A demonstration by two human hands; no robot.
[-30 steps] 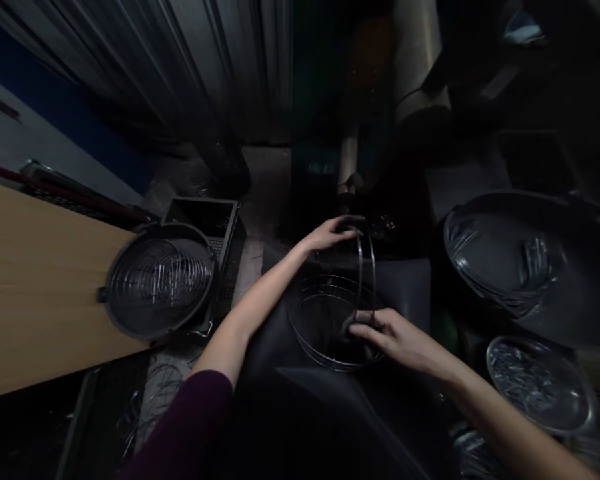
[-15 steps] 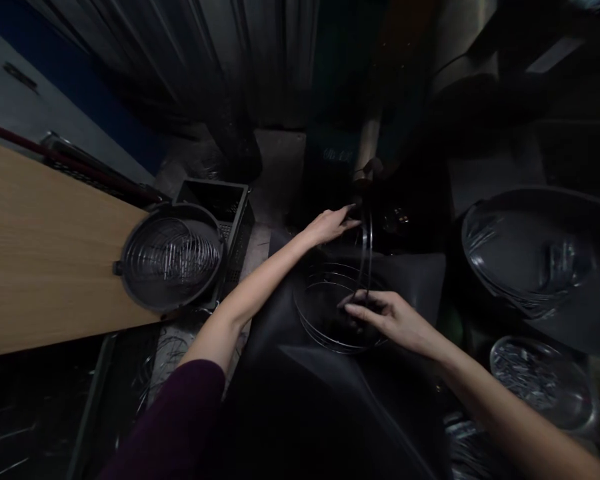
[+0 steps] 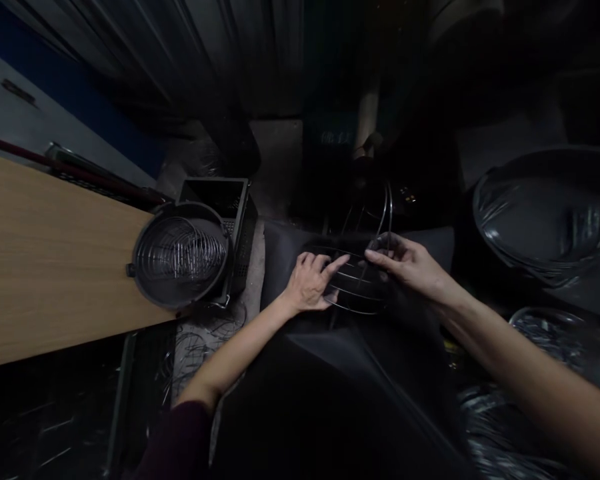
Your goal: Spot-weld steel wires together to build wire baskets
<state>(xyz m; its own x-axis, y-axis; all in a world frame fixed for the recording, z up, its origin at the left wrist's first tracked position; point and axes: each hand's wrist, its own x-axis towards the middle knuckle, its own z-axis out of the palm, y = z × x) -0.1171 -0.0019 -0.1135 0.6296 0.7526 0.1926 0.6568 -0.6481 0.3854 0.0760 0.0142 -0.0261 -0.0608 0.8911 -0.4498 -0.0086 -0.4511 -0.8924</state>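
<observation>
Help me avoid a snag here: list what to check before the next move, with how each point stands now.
1. Right hand holds the upright wire hoops between thumb and fingers: ok.
2. Left hand is at the lower wire rings: ok.
3. Left hand has a firm grip on those rings: cannot tell.
4. Lower rings lie closed up together: not ok, gaps show between their arcs.
5. Hoops' upper end stands free of the dark things behind: cannot tell.
6. Coiled rings on the left sit inside the black bucket: ok.
</observation>
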